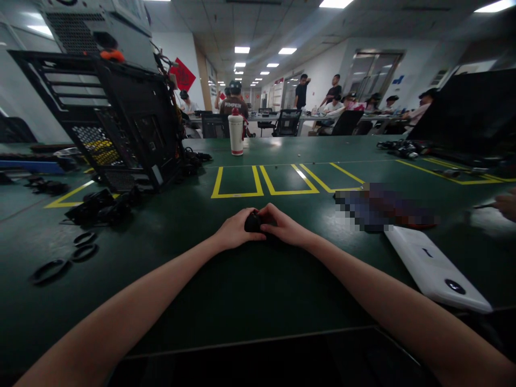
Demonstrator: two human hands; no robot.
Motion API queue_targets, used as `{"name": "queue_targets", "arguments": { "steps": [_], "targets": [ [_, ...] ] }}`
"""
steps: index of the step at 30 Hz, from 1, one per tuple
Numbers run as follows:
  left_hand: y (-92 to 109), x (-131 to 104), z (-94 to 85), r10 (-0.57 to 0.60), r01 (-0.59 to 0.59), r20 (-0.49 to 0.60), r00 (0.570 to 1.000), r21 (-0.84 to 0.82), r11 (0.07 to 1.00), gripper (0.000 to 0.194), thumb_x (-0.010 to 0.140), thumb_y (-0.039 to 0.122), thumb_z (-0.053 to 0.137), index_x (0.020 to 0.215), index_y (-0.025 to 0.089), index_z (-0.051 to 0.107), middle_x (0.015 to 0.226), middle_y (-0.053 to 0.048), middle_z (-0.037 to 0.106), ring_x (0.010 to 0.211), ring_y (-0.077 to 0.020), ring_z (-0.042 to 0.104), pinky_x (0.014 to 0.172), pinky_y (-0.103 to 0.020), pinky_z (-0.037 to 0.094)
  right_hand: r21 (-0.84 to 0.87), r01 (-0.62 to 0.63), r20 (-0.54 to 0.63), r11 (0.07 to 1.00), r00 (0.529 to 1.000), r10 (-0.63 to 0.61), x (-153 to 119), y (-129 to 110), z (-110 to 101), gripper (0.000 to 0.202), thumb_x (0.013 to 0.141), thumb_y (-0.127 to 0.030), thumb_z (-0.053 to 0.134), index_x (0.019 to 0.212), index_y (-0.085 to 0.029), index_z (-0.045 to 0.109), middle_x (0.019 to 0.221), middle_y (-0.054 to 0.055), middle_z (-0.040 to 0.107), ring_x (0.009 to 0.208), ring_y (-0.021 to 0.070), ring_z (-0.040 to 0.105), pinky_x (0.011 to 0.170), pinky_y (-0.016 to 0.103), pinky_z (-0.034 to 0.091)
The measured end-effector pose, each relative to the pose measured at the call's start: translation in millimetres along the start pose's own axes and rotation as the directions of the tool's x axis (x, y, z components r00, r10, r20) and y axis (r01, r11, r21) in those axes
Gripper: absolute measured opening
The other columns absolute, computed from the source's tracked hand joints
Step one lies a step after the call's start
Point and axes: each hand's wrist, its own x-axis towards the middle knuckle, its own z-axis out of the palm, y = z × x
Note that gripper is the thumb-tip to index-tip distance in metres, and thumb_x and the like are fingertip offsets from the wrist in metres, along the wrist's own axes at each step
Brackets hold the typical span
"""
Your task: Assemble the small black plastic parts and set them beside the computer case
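A small, dark, rounded object [252,222] is held between both hands over the green table [242,290], short of the yellow tape rectangles. My left hand [237,228] wraps round its left side, thumb along the near edge. My right hand [282,226] closes on it from the right, with thumb and index finger at its side. What the object is cannot be made out. Some fingers are hidden behind it.
A black computer case [133,118] stands at the left, near tangled black cables [100,207] and black rings [50,271]. Beyond the tape is a white cup [236,134]. A white device [435,266] lies right; another person's hand [506,204] shows at the edge.
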Motion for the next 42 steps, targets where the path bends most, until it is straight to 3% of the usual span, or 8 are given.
{"name": "queue_targets", "arguments": {
  "steps": [4, 8, 12, 21, 24, 32, 38, 42],
  "targets": [
    [-2, 0, 0.9, 0.025, -0.025, -0.001, 1.0, 0.011, 1.0, 0.065, 0.061, 0.051, 0.059, 0.115, 0.021, 0.04, 0.111, -0.006, 0.051, 0.096, -0.0238, 0.052, 0.079, -0.037, 0.042, 0.044, 0.001, -0.013, 0.999, 1.0, 0.0, -3, 0, 0, 0.03, 0.072, -0.016, 0.056, 0.099, -0.018, 0.044, 0.101, 0.003, 0.05, 0.097, 0.0145, 0.051, 0.088, 0.035, 0.041],
    [-2, -1, 1.4, 0.025, -0.025, -0.003, 1.0, 0.014, 1.0, 0.067, 0.061, 0.051, 0.059, 0.116, 0.021, 0.038, 0.113, -0.007, 0.05, 0.098, -0.0242, 0.051, 0.081, -0.038, 0.041, 0.154, -0.135, -0.066, 0.979, 0.987, 0.146, 0, 3, 1, 0.029, 0.074, -0.024, 0.054, 0.101, -0.017, 0.046, 0.1, 0.004, 0.053, 0.092, 0.0132, 0.053, 0.083, 0.032, 0.043],
    [0, -2, 0.8, 0.019, -0.019, 0.02, 1.0, -0.008, 1.0, 0.065, 0.062, 0.05, 0.059, 0.117, 0.022, 0.038, 0.113, -0.007, 0.05, 0.098, -0.0242, 0.051, 0.081, -0.038, 0.041, 0.03, -0.21, -0.137, 0.977, 0.968, 0.212, 4, 6, 3, 0.026, 0.078, -0.036, 0.048, 0.093, -0.015, 0.052, 0.088, 0.004, 0.057, 0.079, 0.013, 0.054, 0.075, 0.032, 0.045],
    [0, -4, -0.2, 0.034, -0.032, 0.019, 0.999, -0.06, 0.998, 0.064, 0.061, 0.048, 0.061, 0.116, 0.023, 0.037, 0.11, -0.006, 0.052, 0.095, -0.023, 0.053, 0.081, -0.037, 0.041, 0.255, -0.109, -0.09, 0.961, 0.987, 0.136, -2, -3, 2, 0.026, 0.065, -0.025, 0.063, 0.086, -0.019, 0.05, 0.096, 0.001, 0.055, 0.089, 0.0143, 0.054, 0.079, 0.031, 0.043],
    [0, -4, -0.7, 0.01, -0.01, 0.001, 1.0, -0.1, 0.995, 0.065, 0.062, 0.049, 0.061, 0.116, 0.022, 0.037, 0.109, -0.007, 0.052, 0.094, -0.0226, 0.053, 0.08, -0.037, 0.042, 0.295, -0.12, -0.105, 0.948, 0.982, 0.157, -1, -4, 6, 0.027, 0.07, -0.032, 0.059, 0.092, -0.019, 0.049, 0.098, 0.002, 0.053, 0.09, 0.0137, 0.053, 0.078, 0.029, 0.043],
    [5, -4, 3.6, -0.002, -0.011, -0.071, 0.997, -0.171, 0.985, 0.062, 0.065, 0.045, 0.06, 0.116, 0.019, 0.036, 0.109, -0.009, 0.051, 0.094, -0.0218, 0.053, 0.079, -0.037, 0.043, -0.12, -0.184, -0.323, 0.976, 0.936, 0.137, 7, -3, 23, 0.027, 0.082, -0.045, 0.033, 0.083, -0.02, 0.044, 0.074, -0.001, 0.049, 0.07, 0.0124, 0.048, 0.065, 0.028, 0.038],
    [3, -4, 5.1, 0.033, -0.048, -0.071, 0.997, -0.224, 0.973, 0.065, 0.063, 0.045, 0.062, 0.116, 0.02, 0.036, 0.11, -0.009, 0.051, 0.097, -0.0217, 0.052, 0.082, -0.037, 0.042, 0.023, -0.039, -0.211, 0.999, 0.977, 0.043, -2, -14, 19, 0.019, 0.081, -0.034, 0.042, 0.095, -0.021, 0.041, 0.078, -0.001, 0.044, 0.072, 0.0109, 0.045, 0.068, 0.025, 0.038],
    [1, -3, 6.2, 0.045, -0.064, -0.091, 0.995, -0.218, 0.974, 0.065, 0.062, 0.045, 0.063, 0.115, 0.018, 0.036, 0.109, -0.009, 0.052, 0.098, -0.0226, 0.052, 0.085, -0.038, 0.04, 0.104, -0.044, -0.193, 0.994, 0.979, 0.063, -3, -15, 17, 0.024, 0.08, -0.037, 0.044, 0.098, -0.021, 0.041, 0.078, -0.001, 0.045, 0.072, 0.0108, 0.045, 0.065, 0.024, 0.038]
  ]
}}
